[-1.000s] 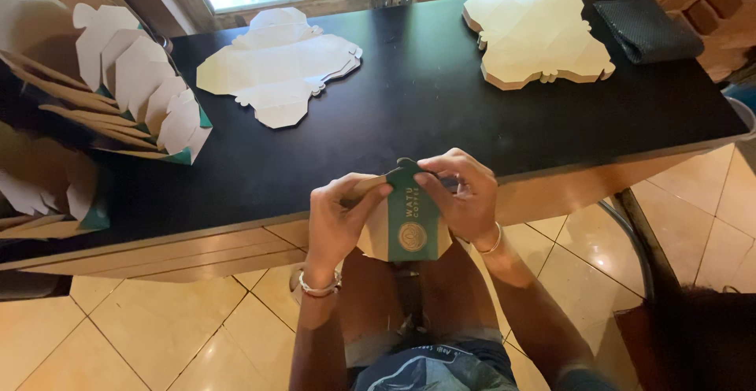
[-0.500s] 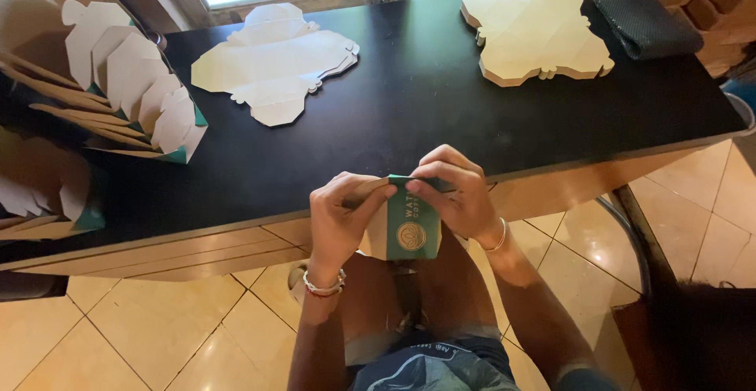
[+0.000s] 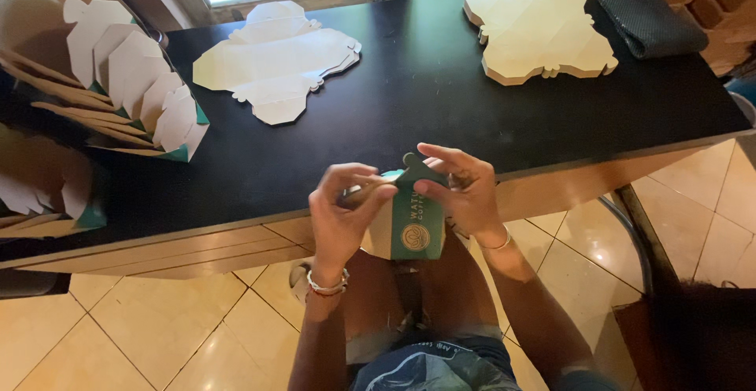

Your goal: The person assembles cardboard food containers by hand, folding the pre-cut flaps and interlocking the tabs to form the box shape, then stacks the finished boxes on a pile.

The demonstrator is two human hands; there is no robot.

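Observation:
I hold a small green and tan paper box (image 3: 415, 229) upright over my lap, just in front of the black table's (image 3: 441, 115) near edge. My left hand (image 3: 342, 218) grips the box's left side, fingers curled over its top flap. On the right side, my right hand (image 3: 465, 194) pinches the green top flap with thumb and fingers. A round pale emblem shows on the box's front face.
A spread of flat white box blanks (image 3: 276, 60) lies at the table's back middle, a stack of cream blanks (image 3: 539, 33) at the back right beside a dark pouch (image 3: 650, 21). Folded boxes stand in rows (image 3: 118, 84) at the left. Tiled floor lies below.
The box has stayed in both hands; my fingers have shifted on the top flaps, pressing them closer together. The view has tilted slightly.

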